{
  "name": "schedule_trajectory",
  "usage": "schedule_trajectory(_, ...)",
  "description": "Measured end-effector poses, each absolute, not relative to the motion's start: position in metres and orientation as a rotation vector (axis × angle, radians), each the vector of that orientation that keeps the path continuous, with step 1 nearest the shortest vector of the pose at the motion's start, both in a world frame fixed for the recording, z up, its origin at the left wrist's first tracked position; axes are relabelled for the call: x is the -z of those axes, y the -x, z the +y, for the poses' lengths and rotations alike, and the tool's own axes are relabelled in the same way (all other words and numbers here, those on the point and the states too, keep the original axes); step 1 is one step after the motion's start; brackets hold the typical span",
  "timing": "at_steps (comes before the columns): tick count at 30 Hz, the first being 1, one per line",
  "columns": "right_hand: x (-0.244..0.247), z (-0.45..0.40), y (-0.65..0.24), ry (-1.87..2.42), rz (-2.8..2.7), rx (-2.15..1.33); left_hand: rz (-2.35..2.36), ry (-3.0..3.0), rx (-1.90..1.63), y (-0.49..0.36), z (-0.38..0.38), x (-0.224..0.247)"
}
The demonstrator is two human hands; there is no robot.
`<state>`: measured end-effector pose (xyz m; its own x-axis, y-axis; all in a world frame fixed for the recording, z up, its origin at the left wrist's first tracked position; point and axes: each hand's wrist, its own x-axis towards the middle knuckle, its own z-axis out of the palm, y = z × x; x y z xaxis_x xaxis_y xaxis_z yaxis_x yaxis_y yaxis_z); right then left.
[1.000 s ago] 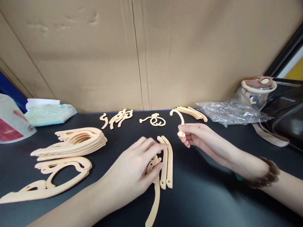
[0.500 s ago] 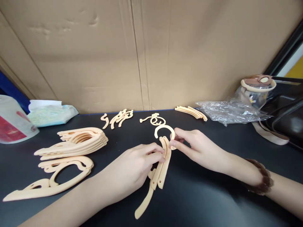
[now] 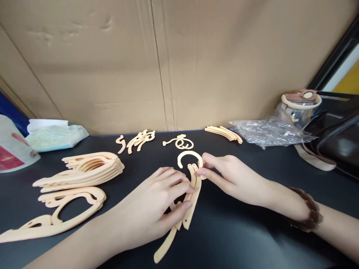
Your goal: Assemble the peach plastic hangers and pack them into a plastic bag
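Note:
In my right hand (image 3: 228,173), a cream-coloured plastic hanger hook (image 3: 187,153) is pinched between thumb and fingers, its open curve facing left. The hook's lower end is by the top ends of two long folding hanger arms (image 3: 195,196), and my fingers hide whether they touch. My left hand (image 3: 157,200) lies over those arms, thumb and fingers gripping them from the left side. A curved end piece (image 3: 165,246) sticks out below, toward me. Part of the arms is covered by my left hand.
Folded hangers (image 3: 92,170) are stacked at left, with another folded hanger (image 3: 75,224) nearer me. Small curved parts (image 3: 140,141), loose hooks (image 3: 183,142) and thin strips (image 3: 224,133) lie at the back. Plastic bags (image 3: 263,132), a clear cup (image 3: 298,112) and a tissue pack (image 3: 56,136) stand around.
My left thumb has come onto the hanger arms and the left fingers have spread over them. The hook in my right hand has shifted slightly left. The whole view has moved a little.

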<state>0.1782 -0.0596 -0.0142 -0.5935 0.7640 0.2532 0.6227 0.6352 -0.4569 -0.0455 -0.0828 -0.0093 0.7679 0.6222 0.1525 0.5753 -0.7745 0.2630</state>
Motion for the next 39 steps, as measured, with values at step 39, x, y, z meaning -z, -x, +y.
schedule_trajectory(39, 0.015, -0.045, -0.177, 1.076, -1.712, -1.194, 0.979, -2.665, -0.552, 0.035, -0.101, 0.019)
